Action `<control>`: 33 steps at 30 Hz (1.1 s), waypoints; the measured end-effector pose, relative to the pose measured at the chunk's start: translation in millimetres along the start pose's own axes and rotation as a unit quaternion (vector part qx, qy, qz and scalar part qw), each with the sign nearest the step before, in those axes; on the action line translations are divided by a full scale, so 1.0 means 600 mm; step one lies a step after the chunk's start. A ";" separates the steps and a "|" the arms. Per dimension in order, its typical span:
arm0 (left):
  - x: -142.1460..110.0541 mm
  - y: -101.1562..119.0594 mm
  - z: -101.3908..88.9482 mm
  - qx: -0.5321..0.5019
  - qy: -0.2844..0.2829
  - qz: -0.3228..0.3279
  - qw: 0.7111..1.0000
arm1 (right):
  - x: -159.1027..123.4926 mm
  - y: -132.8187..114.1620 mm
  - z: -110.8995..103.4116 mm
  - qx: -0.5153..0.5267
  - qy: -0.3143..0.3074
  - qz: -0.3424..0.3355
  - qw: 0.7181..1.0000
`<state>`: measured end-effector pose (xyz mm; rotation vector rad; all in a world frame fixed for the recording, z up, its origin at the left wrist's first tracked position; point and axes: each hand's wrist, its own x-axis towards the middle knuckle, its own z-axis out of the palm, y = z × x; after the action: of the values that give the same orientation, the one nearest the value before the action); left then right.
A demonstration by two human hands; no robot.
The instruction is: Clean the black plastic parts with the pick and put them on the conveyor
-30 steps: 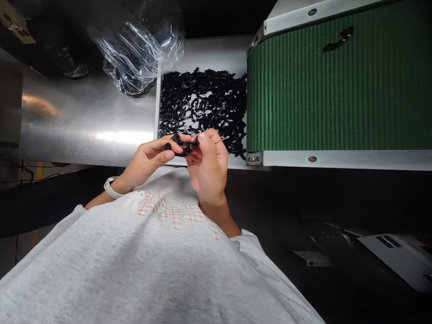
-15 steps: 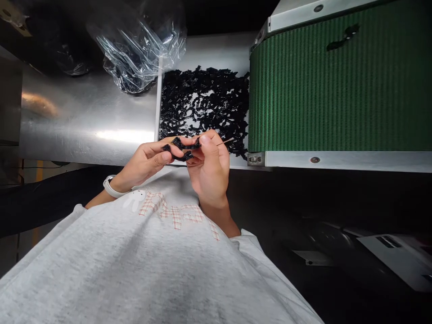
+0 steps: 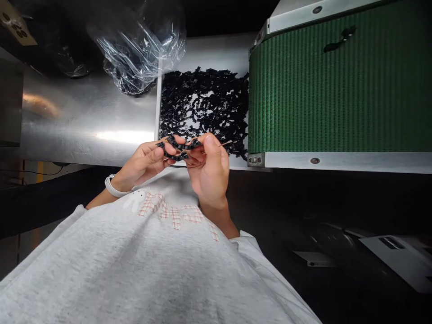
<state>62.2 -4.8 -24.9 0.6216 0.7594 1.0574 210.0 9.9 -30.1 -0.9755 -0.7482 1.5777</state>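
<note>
The person wore a heathered grey top with a white rabbit (image 3: 137, 198) and red-checked lettering (image 3: 173, 213) nearest the hands, plus a white-banded wristwatch (image 3: 113, 186) behind the left hand (image 3: 141, 161).

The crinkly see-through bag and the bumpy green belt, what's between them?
A white tray with lots of little black pieces lies between the crinkly bag and the green belt, in the head view.

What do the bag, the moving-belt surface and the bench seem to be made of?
Bag: probably thin plastic film, glossy; it is see-through with sharp creases.
Green belt surface: perhaps rubber or plastic, ribbed, fairly matte.
Bench: likely brushed steel; it shows blurred reflections.
</note>
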 end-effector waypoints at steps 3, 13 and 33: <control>0.001 0.001 -0.002 -0.007 0.003 -0.001 1.000 | 0.000 0.000 -0.002 -0.004 -0.009 0.000 1.000; 0.003 -0.002 -0.004 -0.025 -0.014 -0.009 1.000 | -0.001 -0.004 0.000 0.003 -0.025 0.005 1.000; 0.071 -0.016 -0.064 0.215 0.099 0.057 0.970 | 0.049 0.055 -0.032 -0.078 0.033 0.019 0.996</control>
<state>48.9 34.6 -65.6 0.9482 1.1552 1.0773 209.8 31.0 -73.3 -1.1557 -0.8202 1.5289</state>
